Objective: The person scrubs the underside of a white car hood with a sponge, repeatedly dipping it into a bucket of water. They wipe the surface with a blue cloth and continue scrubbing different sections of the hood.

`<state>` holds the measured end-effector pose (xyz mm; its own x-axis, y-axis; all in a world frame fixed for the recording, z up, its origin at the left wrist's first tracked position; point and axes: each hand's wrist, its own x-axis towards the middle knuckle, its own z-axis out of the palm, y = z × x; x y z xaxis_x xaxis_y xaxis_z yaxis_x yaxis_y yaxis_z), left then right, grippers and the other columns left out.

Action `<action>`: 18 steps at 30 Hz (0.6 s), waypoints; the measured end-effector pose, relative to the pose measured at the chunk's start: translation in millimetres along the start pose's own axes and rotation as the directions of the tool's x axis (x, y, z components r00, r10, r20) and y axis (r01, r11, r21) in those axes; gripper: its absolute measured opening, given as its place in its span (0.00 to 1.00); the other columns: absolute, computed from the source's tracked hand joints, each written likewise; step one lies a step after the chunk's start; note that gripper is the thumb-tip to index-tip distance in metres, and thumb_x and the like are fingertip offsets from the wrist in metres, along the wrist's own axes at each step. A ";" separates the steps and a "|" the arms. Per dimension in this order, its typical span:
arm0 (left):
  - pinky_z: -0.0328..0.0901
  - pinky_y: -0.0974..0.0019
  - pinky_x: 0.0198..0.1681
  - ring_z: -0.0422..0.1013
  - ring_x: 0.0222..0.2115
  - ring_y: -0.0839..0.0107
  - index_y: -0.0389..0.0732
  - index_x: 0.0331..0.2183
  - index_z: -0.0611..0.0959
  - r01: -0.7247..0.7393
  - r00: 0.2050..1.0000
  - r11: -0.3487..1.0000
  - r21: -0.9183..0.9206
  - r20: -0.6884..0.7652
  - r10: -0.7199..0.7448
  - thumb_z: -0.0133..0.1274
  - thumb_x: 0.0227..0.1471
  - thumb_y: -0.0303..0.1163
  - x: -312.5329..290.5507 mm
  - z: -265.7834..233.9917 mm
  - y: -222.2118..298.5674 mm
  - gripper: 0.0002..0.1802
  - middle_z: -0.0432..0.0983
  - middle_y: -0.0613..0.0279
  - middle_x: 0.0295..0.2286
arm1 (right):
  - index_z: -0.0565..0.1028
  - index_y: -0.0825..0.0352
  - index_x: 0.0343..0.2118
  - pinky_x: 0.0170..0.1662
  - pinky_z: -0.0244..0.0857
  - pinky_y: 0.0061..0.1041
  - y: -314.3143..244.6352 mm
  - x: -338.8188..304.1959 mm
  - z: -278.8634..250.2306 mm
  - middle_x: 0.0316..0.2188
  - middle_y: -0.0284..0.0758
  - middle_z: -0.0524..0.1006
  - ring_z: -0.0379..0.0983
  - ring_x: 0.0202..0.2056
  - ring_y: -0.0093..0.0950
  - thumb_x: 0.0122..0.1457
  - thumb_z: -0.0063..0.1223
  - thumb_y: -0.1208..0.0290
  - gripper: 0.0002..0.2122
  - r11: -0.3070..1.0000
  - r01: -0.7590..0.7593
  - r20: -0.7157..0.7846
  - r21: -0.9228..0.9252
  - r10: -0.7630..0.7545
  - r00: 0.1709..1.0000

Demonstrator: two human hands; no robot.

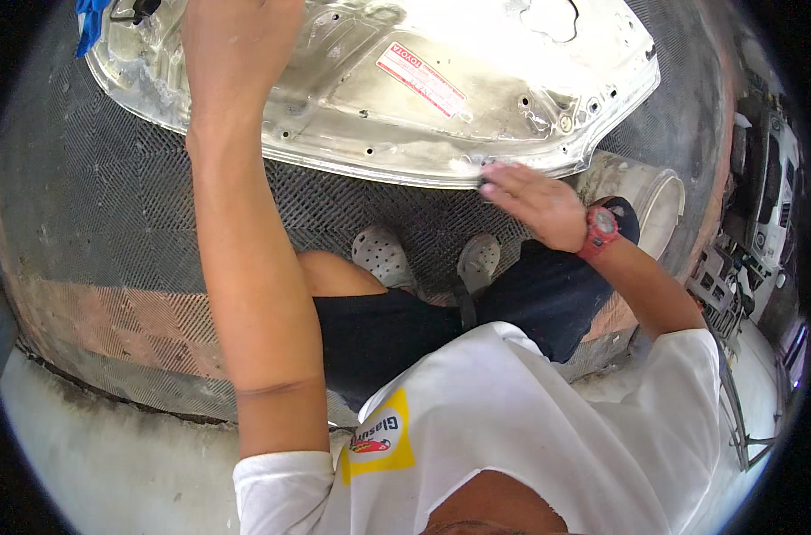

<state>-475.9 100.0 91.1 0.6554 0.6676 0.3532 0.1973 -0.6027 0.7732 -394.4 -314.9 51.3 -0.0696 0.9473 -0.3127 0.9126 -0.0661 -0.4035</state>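
A pale, scuffed car body panel (334,134) lies across the top of the view, with holes along its rim and a red-and-white label (419,78) on it. My left hand (242,45) reaches over the panel's left part; its fingers are cut off by the top edge of the view. At the panel's near edge, right of the middle, is my right hand (544,203), slightly blurred, its fingers drawn together. Something small and dark (486,183) shows at these fingertips, too little to name. A red watch (602,227) sits on my right wrist.
Beneath the panel's right end lies a whitish cylindrical container (651,201). Blue tape (90,25) hangs at the panel's far left corner. Black ribbed matting (138,205) covers the floor around my clogs (383,252). Car parts (727,276) stand at the far right.
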 end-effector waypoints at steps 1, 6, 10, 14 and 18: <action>0.71 0.60 0.53 0.81 0.46 0.56 0.35 0.45 0.89 -0.010 1.000 0.999 -0.039 -0.004 0.010 0.60 0.63 0.39 1.6 0.8 -1.6 0.18 0.87 0.47 0.42 | 0.64 0.62 0.73 0.78 0.47 0.42 1.4 1.1 -1.7 0.75 0.42 0.61 0.56 0.75 0.35 0.65 0.44 0.77 0.30 0.999 0.042 -0.054 -0.034 -0.044 0.998; 0.71 0.61 0.53 0.81 0.46 0.59 0.34 0.46 0.89 0.010 1.000 0.999 -0.049 0.016 -0.009 0.62 0.62 0.40 7.8 -1.7 9.8 0.19 0.87 0.48 0.42 | 0.69 0.64 0.69 0.78 0.49 0.42 -38.0 74.9 45.5 0.73 0.42 0.65 0.59 0.74 0.35 0.61 0.47 0.82 0.30 0.994 0.104 -0.266 -0.046 -0.112 0.957; 0.70 0.60 0.54 0.81 0.47 0.60 0.35 0.47 0.89 0.029 0.999 0.999 -0.026 0.030 -0.028 0.63 0.61 0.41 1.8 -10.3 32.0 0.20 0.87 0.48 0.43 | 0.67 0.63 0.70 0.79 0.46 0.44 -82.9 202.4 20.7 0.71 0.38 0.67 0.61 0.73 0.34 0.61 0.49 0.77 0.31 0.994 0.088 -0.313 -0.060 -0.103 0.944; 0.70 0.59 0.54 0.81 0.47 0.59 0.35 0.46 0.89 0.037 0.999 0.997 0.062 -0.040 -0.035 0.62 0.62 0.40 0.9 -10.7 5.1 0.19 0.86 0.47 0.44 | 0.65 0.58 0.72 0.79 0.42 0.46 -47.4 168.3 4.2 0.73 0.30 0.65 0.58 0.74 0.27 0.60 0.49 0.77 0.33 0.973 0.081 -0.241 -0.218 -0.134 0.961; 0.71 0.59 0.54 0.81 0.46 0.58 0.36 0.47 0.89 0.075 0.997 0.992 0.097 -0.037 -0.072 0.62 0.61 0.38 0.5 -17.8 5.9 0.18 0.86 0.46 0.44 | 0.64 0.57 0.73 0.80 0.40 0.47 -17.3 106.7 8.3 0.75 0.26 0.63 0.54 0.76 0.23 0.59 0.49 0.78 0.34 0.970 0.035 -0.180 -0.239 -0.080 0.980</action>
<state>-487.3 104.5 105.2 0.6124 0.7246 0.3160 0.3155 -0.5906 0.7427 -421.0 -215.3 17.8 -0.0689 0.9904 -0.1200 0.9794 0.0443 -0.1970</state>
